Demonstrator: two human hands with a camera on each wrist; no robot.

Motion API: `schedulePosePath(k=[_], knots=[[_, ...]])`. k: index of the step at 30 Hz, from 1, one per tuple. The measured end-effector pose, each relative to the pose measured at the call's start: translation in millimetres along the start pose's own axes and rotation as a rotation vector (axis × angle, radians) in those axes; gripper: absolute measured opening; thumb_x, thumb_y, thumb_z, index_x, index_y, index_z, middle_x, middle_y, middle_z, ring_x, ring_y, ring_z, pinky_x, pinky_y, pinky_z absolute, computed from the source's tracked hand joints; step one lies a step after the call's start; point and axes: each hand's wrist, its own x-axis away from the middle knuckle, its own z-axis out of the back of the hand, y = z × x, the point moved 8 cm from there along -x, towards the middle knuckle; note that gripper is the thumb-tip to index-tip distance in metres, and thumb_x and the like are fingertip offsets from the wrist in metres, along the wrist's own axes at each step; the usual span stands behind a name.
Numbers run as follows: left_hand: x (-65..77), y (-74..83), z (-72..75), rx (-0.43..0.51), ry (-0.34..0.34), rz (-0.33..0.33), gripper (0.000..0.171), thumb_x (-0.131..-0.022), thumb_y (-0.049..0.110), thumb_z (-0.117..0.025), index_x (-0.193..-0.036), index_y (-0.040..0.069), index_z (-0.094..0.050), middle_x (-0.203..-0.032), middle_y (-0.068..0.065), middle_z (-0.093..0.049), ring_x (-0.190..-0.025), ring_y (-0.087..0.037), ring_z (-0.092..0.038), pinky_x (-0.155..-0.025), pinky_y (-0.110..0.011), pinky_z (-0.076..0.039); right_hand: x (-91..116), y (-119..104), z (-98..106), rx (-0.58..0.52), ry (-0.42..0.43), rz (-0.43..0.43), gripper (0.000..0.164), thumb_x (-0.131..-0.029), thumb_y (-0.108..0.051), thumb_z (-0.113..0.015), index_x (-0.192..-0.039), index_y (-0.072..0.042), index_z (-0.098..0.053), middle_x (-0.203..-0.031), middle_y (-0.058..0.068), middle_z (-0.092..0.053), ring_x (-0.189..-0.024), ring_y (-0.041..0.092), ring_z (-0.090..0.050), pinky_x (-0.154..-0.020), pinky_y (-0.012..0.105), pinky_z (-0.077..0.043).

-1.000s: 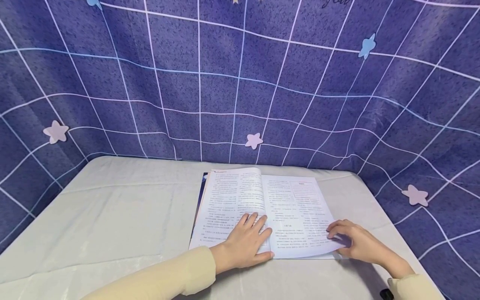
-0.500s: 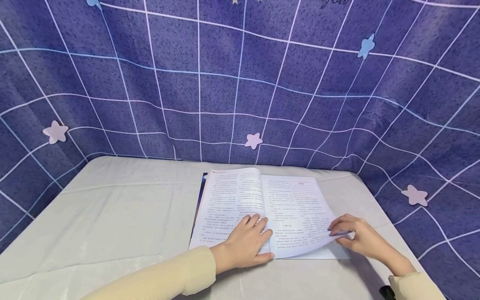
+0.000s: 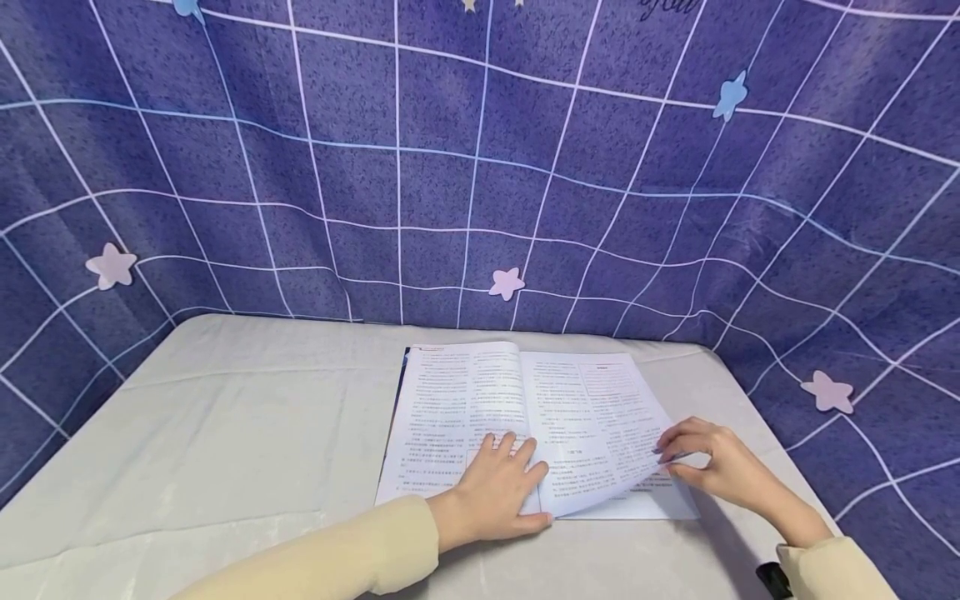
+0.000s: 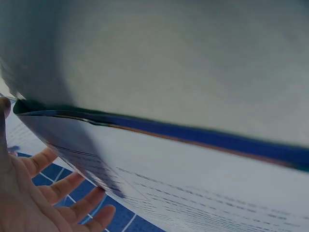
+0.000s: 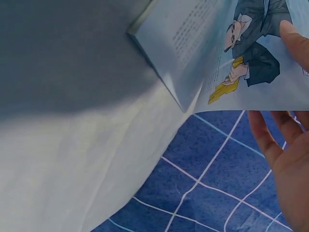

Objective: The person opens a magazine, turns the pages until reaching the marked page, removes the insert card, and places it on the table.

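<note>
An open magazine [image 3: 457, 400] lies on the pale covered surface, its dark blue cover edge showing at the left. My left hand [image 3: 498, 490] rests spread over the lower part near the spine, thumb at the bottom edge. With thumb and fingertips, my right hand [image 3: 716, 468] pinches the lower outer corner of a right-side page [image 3: 600, 467], which curls up off the page beneath. In the right wrist view, the thumb lies on the page's underside, where a drawn figure in a dark suit [image 5: 258, 63] is printed. The left wrist view shows the cover's blue edge [image 4: 203, 135] and the left fingers [image 4: 72, 186] against the paper.
Grey-white cloth [image 3: 247, 425] covers the surface around the magazine. A dark blue curtain [image 3: 375, 167] with a white grid and star shapes hangs behind and along the sides. A black band [image 3: 772, 579] shows at the right sleeve.
My right hand has raised the page corner and shifted slightly up, so the curl is larger and more of the page below shows. My left hand has stayed nearly still.
</note>
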Motion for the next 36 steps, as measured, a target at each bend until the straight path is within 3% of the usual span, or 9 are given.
schedulePosePath(k=[3,16,25,36], knots=[[-0.9,1.6,-1.8,-0.010,-0.031,0.014,0.065,-0.083,0.070,-0.029,-0.123,0.023,-0.050,-0.130,-0.011,-0.049,-0.115,-0.034,-0.047,-0.088,-0.052,-0.040,-3,-1,1,-0.002,0.006,0.004,0.038,-0.051,0.004,-0.079,-0.076,-0.021,-0.067,-0.082,-0.001,-0.065,-0.079,0.011,-0.058,-0.082,0.008,-0.037],[-4.4,6.9,-2.2,-0.012,-0.053,0.054,0.069,-0.081,0.072,-0.033,-0.125,0.022,-0.050,-0.128,-0.012,-0.052,-0.113,-0.038,-0.050,-0.086,-0.056,-0.042,-18,-7,7,0.053,-0.001,0.007,0.032,-0.055,-0.002,-0.078,-0.078,-0.021,-0.068,-0.086,-0.003,-0.066,-0.082,0.010,-0.059,-0.083,0.010,-0.039],[-7.9,10.5,-1.7,-0.024,-0.058,0.079,0.069,-0.080,0.073,-0.035,-0.123,0.021,-0.049,-0.124,-0.013,-0.052,-0.111,-0.040,-0.050,-0.085,-0.055,-0.042,-23,-9,8,0.078,0.000,0.002,0.026,-0.055,-0.004,-0.078,-0.077,-0.015,-0.069,-0.086,-0.001,-0.067,-0.083,0.010,-0.059,-0.083,0.010,-0.039],[-8.5,11.0,-0.3,-0.068,-0.075,0.084,0.065,-0.083,0.070,-0.034,-0.123,0.022,-0.049,-0.123,-0.011,-0.053,-0.110,-0.038,-0.052,-0.082,-0.052,-0.045,-25,-8,8,0.082,0.013,-0.007,0.027,-0.054,-0.003,-0.079,-0.077,-0.015,-0.069,-0.088,-0.002,-0.067,-0.083,0.012,-0.059,-0.083,0.010,-0.038]])
